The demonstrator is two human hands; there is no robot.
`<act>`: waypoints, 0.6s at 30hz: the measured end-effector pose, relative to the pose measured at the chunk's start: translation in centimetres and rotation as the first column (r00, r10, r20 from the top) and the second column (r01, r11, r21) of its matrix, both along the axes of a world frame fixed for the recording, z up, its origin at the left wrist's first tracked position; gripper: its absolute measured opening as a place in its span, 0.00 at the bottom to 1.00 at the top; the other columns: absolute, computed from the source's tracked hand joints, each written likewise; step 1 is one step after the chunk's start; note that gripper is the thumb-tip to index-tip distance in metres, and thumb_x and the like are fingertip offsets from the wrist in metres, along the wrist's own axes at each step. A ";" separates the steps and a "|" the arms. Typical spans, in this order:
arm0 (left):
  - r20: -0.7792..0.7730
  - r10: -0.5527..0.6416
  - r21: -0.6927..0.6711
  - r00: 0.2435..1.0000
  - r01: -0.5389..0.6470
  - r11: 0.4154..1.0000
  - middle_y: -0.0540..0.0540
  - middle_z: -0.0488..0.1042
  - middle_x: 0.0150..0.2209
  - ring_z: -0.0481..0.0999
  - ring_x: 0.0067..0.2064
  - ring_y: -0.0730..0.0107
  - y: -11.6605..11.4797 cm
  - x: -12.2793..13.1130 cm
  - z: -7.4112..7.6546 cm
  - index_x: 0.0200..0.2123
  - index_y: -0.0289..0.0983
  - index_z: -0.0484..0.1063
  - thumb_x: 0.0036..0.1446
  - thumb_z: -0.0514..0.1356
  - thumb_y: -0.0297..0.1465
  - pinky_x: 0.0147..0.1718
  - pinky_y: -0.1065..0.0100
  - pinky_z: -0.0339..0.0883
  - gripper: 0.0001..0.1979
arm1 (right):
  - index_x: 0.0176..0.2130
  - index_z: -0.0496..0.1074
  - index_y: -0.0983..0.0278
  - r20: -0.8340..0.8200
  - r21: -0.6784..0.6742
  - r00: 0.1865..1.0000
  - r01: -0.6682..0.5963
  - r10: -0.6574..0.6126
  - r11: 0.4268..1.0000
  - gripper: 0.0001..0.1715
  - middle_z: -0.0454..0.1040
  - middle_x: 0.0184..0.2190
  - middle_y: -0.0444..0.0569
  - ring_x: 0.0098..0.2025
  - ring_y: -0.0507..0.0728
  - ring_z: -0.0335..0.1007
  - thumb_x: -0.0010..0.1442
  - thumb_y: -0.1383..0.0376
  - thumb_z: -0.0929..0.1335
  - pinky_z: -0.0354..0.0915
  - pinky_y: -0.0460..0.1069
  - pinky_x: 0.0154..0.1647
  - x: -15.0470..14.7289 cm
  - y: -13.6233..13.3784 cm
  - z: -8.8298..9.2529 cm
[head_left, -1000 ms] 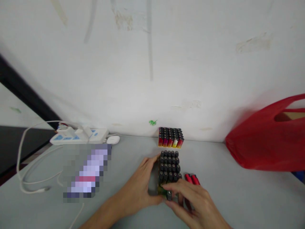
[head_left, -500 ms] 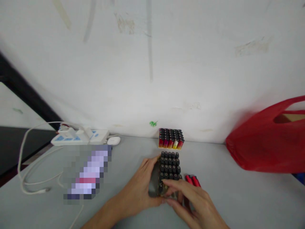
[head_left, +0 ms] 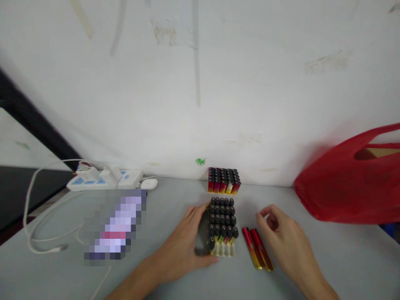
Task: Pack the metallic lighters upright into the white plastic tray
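My left hand (head_left: pixel 184 239) is closed around a pale slotted holder (head_left: pixel 225 251), fingers at its far left side and thumb at the near edge. Black-capped tubes (head_left: pixel 222 218) stand upright in its rows. The nearest row has one tube at the left and bare slots beside it. To the right, a few slim red-and-gold tubes (head_left: pixel 258 249) lie side by side on the table. Just beyond them, my right hand (head_left: pixel 286 235) hovers with thumb and forefinger curled together. Nothing shows between its fingertips.
A full block of red tubes with black caps (head_left: pixel 223 181) stands against the wall. At the right is a red bag (head_left: pixel 346 187). On the left lie a power strip (head_left: pixel 106 178), white cables, a small white case (head_left: pixel 149 183) and a blurred-out phone-like object (head_left: pixel 120 227).
My right hand has left the near rows of the holder and moved right, beyond the lying tubes, uncovering them and the bare slots. My left hand stays on the holder.
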State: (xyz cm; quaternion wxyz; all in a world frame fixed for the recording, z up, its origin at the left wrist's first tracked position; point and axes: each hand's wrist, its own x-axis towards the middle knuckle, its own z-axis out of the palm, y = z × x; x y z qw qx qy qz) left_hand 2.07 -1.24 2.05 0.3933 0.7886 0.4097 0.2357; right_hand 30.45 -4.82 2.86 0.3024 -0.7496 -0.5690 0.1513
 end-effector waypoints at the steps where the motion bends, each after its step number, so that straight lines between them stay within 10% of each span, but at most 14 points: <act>1: 0.001 0.001 0.000 1.000 -0.001 1.000 0.36 0.63 0.73 0.62 0.74 0.43 0.0 0.0 0.0 0.78 0.43 0.54 0.51 0.80 0.29 0.77 0.46 0.52 0.57 | 0.33 0.75 0.57 0.047 -0.075 0.999 -0.010 0.014 0.997 0.17 0.75 0.24 0.47 0.27 0.61 0.69 0.69 0.50 0.69 0.53 0.52 0.30 0.5 0.2 -0.1; 11: -0.011 -0.007 -0.004 1.000 0.007 1.000 0.36 0.63 0.73 0.61 0.74 0.42 0.0 -0.2 -0.3 0.78 0.42 0.53 0.52 0.80 0.31 0.77 0.45 0.52 0.58 | 0.31 0.81 0.60 -0.111 -0.325 0.957 -0.290 0.269 0.900 0.16 0.84 0.28 0.49 0.32 0.62 0.78 0.63 0.52 0.73 0.58 0.51 0.30 3.5 0.1 -0.4; 18: -0.032 0.002 0.007 0.999 -0.001 1.000 0.35 0.63 0.73 0.62 0.74 0.42 0.0 -0.3 -0.6 0.79 0.42 0.50 0.52 0.81 0.33 0.77 0.46 0.53 0.60 | 0.32 0.77 0.58 0.146 -0.339 0.974 -0.113 0.171 0.934 0.11 0.83 0.31 0.50 0.35 0.64 0.78 0.63 0.57 0.69 0.56 0.53 0.33 2.3 0.4 -1.0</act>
